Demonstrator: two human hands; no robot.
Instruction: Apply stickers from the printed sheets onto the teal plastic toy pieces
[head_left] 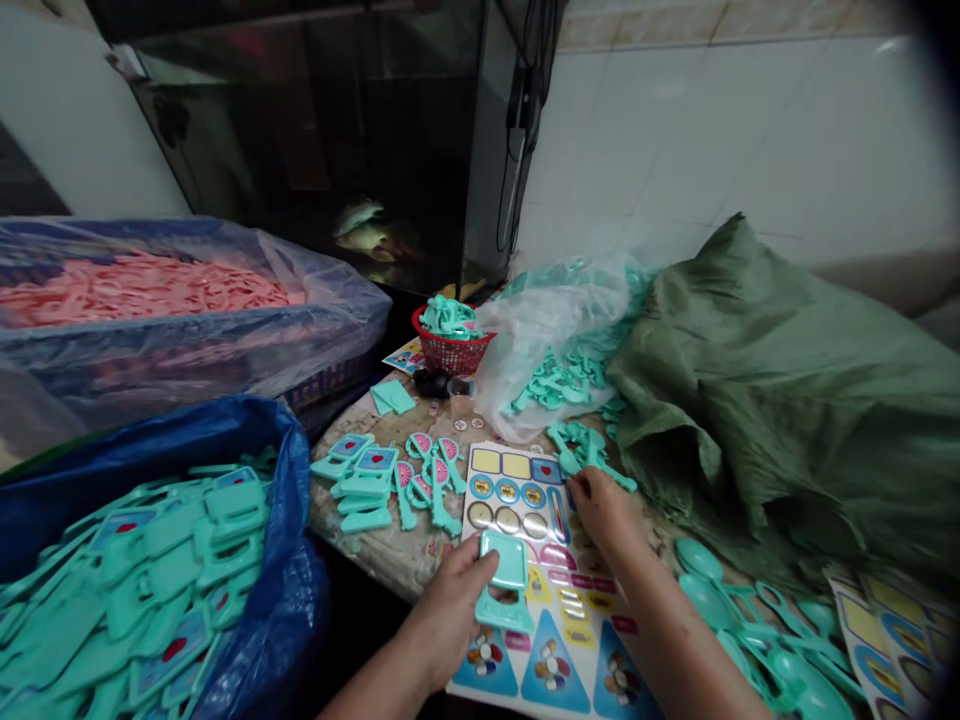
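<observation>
The left hand (pixel 450 605) has its fingers clamped on a teal plastic toy piece (pixel 504 585), holding it just above the lower half of a sticker sheet (pixel 559 640) that lies flat on the surface (pixel 390 550). The right hand (pixel 604 505) rests on the sheet's upper right part, fingertips pressed together at a sticker as if peeling it. Judging by the layout, the work looks well under way but far from finished: a blue bag (pixel 285 560) on the left brims with stickered teal pieces, and a small row of finished pieces (pixel 390 475) lies beside the sheet, while a clear bag (pixel 547 340) and a loose heap of bare teal parts (pixel 570 385) wait behind it, along with teal spoons (pixel 720 600) on the right. The surface is crowded and worn; a red basket (pixel 452 350) of teal parts stands near its back edge, a green sack (pixel 757 400) slumps to the right, and a plastic-covered bin of pink parts (pixel 142 290) sits at left. Behind stand a dark fish tank (pixel 337 140) and a white tiled wall (pixel 712 130).
</observation>
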